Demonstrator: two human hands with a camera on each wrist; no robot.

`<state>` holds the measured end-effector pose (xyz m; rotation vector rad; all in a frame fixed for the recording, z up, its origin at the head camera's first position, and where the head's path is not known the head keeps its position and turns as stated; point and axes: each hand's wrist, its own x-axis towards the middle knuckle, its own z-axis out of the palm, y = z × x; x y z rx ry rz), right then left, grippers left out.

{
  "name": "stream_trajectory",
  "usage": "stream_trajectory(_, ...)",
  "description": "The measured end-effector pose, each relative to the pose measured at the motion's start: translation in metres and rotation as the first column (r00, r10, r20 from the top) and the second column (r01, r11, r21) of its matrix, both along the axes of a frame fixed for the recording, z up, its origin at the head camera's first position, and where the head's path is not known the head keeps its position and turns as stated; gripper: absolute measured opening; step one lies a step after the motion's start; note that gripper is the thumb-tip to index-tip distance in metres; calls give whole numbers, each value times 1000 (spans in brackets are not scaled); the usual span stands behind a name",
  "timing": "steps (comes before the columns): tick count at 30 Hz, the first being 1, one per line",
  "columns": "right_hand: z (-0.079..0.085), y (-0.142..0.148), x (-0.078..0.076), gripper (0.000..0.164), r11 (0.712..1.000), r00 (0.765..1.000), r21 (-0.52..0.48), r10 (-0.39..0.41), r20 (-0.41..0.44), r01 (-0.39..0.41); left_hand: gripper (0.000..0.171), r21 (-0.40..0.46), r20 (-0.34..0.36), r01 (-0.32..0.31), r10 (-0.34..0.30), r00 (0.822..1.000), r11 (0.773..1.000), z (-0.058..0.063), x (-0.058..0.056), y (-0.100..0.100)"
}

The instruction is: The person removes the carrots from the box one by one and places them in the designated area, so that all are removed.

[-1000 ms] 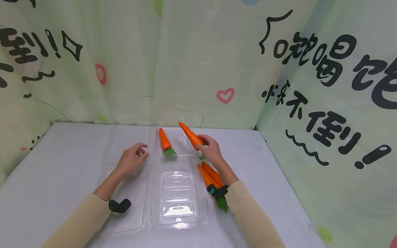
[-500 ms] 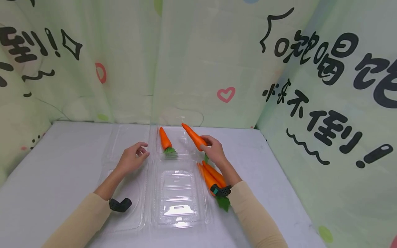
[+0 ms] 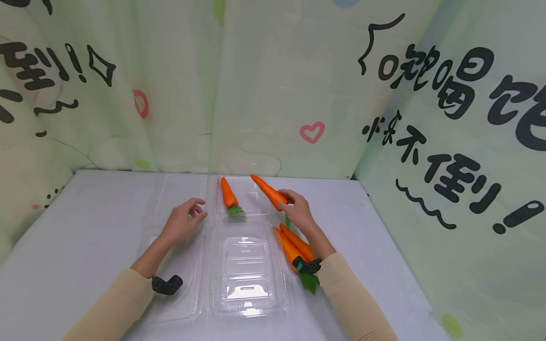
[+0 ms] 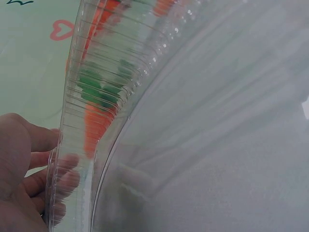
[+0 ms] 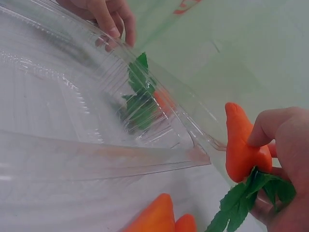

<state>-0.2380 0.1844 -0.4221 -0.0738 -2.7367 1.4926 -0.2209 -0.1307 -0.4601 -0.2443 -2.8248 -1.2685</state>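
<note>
In the head view my right hand (image 3: 296,208) pinches an orange carrot (image 3: 269,192) near its leafy end, its tip pointing up and left above the tray's far part. The right wrist view shows green leaves (image 5: 251,195) hanging below the thumb and fingers. Another carrot (image 3: 229,192) lies at the far left of the clear plastic tray (image 3: 279,270), leaves toward me. Beside the tray's left wall is my left hand (image 3: 182,221), fingers loosely bent. Its fingers (image 4: 43,137) are close to the clear wall in the left wrist view; whether they touch it is unclear.
More carrots (image 3: 294,244) lie on the table right of the tray, partly under my right wrist. A second clear plastic piece (image 3: 187,298) lies along the tray's left side. A printed curtain (image 3: 264,94) hangs behind the white table (image 3: 94,222).
My right hand and its carrot have shifted slightly right and a little nearer to me. My left hand has stayed almost still. The carrot at the far left has not moved.
</note>
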Motion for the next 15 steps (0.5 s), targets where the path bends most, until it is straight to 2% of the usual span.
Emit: stream_trajectory(15,-1,9,2,39,1000,1000,3,13,9,-13,38,9,-4,5,-5,1000,1000,-1,0,-1)
